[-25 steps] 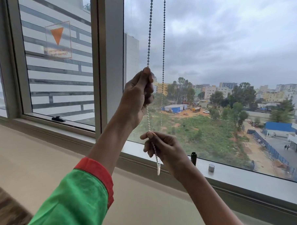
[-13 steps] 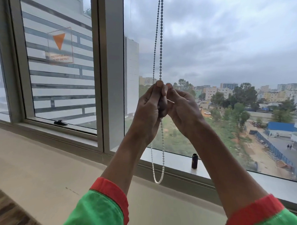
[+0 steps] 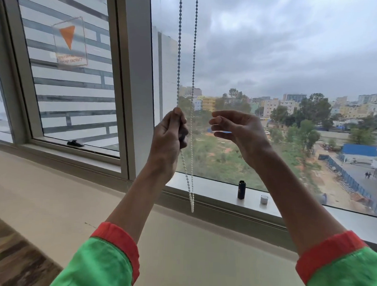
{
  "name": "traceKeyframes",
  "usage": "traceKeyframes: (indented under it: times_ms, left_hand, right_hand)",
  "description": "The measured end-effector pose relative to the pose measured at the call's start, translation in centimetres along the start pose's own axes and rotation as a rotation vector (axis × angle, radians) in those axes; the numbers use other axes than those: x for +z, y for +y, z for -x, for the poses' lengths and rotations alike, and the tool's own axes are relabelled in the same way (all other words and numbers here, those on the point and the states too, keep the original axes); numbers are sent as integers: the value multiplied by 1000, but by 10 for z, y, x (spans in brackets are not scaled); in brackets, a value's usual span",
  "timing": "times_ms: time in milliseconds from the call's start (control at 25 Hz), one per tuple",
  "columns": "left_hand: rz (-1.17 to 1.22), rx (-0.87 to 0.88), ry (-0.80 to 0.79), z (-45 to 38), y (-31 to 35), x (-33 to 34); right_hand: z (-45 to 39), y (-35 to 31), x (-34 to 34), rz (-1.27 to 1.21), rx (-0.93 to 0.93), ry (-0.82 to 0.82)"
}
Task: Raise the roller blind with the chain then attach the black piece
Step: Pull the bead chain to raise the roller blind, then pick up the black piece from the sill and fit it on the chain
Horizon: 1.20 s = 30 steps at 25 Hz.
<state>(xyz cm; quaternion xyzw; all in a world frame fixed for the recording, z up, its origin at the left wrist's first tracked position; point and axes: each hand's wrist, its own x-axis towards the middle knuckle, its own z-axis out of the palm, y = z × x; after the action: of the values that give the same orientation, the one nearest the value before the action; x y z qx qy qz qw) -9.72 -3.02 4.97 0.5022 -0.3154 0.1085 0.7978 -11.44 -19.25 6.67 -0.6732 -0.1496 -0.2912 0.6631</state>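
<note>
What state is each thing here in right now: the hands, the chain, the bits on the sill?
Left hand: shut on the chain's left strand.
Right hand: open, empty, beside the chain.
Chain: hanging straight, its loop end over the sill.
Black piece: upright on the sill, unattached.
Small white cap: resting on the sill, beside the black piece.

One sign point(image 3: 70, 41) is stuck on the left window pane point(image 3: 62, 98): a clear square sheet with an orange triangle pointing down. Below the triangle run two lines of orange print. The lower line reads "DO NOT OBSTRUCT"; the upper line is too blurred to make out. The black piece point(image 3: 241, 189) on the sill point(image 3: 215, 190) bears a small pale mark that is too small to read
</note>
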Motion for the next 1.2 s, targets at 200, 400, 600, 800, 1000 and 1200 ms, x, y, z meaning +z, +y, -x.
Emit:
traceKeyframes:
  times_ms: [200,400,600,800,1000,1200]
  left_hand:
    - [-51,-26,85,15,-42,-9]
    - [-170,-58,131,28,-88,-23]
    - [-489,-72,102,36,-135,-61]
    - [-571,-105,30,10,-163,-104]
    - [-446,-210,37,-15,-184,-129]
    - [-302,-297,2,-19,-197,-136]
  right_hand:
    - [18,92,-56,649,61,248]
    - [27,172,-72,855,235,203]
    - [10,212,-71,863,341,354]
    - [1,244,-66,802,442,534]
    - [4,253,-48,743,397,706]
    - [13,245,-21,763,365,577]
